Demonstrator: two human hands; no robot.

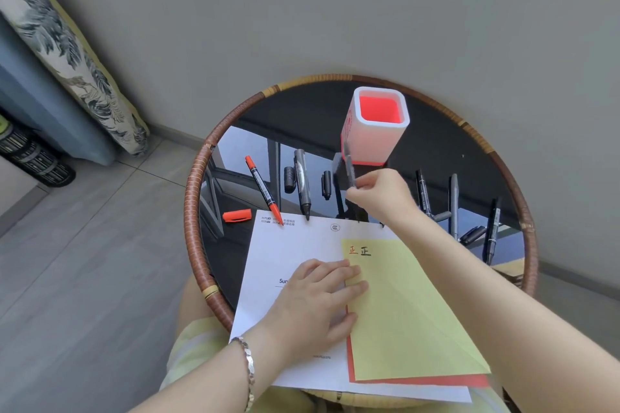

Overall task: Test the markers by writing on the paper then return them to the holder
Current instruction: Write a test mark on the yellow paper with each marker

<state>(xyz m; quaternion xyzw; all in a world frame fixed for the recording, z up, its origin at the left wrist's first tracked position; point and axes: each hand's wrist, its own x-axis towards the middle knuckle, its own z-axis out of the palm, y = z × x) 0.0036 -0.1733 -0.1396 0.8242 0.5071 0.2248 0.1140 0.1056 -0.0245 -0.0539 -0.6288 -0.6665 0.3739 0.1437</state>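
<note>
My right hand [380, 196] holds a black marker [349, 166] upright above the table, just in front of the white holder with a red inside [379, 126]. My left hand [322, 305] lies flat on the left edge of the yellow paper [412, 322], which bears a red and a black character near its top. The yellow sheet rests on a red sheet [436, 380] and a white printed sheet [288, 251]. An uncapped red marker [263, 189] and an uncapped thick black marker [302, 183] lie left of the holder.
A red cap [237, 215] and two black caps [289, 179] [326, 184] lie on the round glass table with its woven rim [194, 198]. Several black markers [453, 203] lie at the right. A curtain [67, 43] hangs at the left, above the tiled floor.
</note>
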